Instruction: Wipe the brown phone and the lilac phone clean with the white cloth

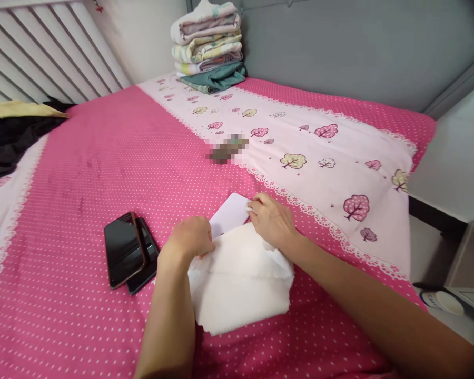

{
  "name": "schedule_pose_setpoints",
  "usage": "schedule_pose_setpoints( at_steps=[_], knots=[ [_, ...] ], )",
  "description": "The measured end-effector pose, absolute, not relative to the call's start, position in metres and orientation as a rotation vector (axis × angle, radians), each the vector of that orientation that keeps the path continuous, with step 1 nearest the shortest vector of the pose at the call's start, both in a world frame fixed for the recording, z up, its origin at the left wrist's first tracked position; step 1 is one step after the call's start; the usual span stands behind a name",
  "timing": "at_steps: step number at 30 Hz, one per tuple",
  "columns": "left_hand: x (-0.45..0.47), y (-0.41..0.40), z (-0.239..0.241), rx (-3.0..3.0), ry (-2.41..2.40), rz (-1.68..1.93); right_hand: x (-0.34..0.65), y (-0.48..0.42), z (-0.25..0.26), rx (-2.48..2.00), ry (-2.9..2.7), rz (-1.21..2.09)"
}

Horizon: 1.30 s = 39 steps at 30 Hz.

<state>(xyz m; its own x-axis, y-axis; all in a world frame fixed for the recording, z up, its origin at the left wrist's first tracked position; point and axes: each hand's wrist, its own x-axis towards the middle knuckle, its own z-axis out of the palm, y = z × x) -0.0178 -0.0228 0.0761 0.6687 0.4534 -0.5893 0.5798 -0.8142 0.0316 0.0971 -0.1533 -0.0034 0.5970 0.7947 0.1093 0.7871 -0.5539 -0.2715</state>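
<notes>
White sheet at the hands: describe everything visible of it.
The white sheet looks soft and matte, like tissue or thin cloth, with uneven, ragged edges and a crease across its middle. It lies on the dotted pink bedspread, somewhat rumpled, its far edge against or over a pale lavender flat object. The left hand touches its far left side; the right hand seems to pinch its far right corner. Its underside is hidden.
</notes>
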Motion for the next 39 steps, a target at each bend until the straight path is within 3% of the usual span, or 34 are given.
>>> schedule_pose_setpoints(
  at_steps=[13, 28, 39],
  knots=[
    [-0.016, -0.022, 0.073, 2.672, 0.847, -0.884, 0.095, -0.151, -0.011, -2.403, -1.575, 0.113],
    [-0.015, -0.022, 0.072, 2.681, 0.87, -0.903, 0.082, -0.154, -0.01, -1.95, -1.991, 0.061],
    [-0.017, -0.019, 0.072, 2.681, 0.837, -0.893, 0.095, -0.149, -0.005, -2.47, -1.511, 0.133]
  ],
)
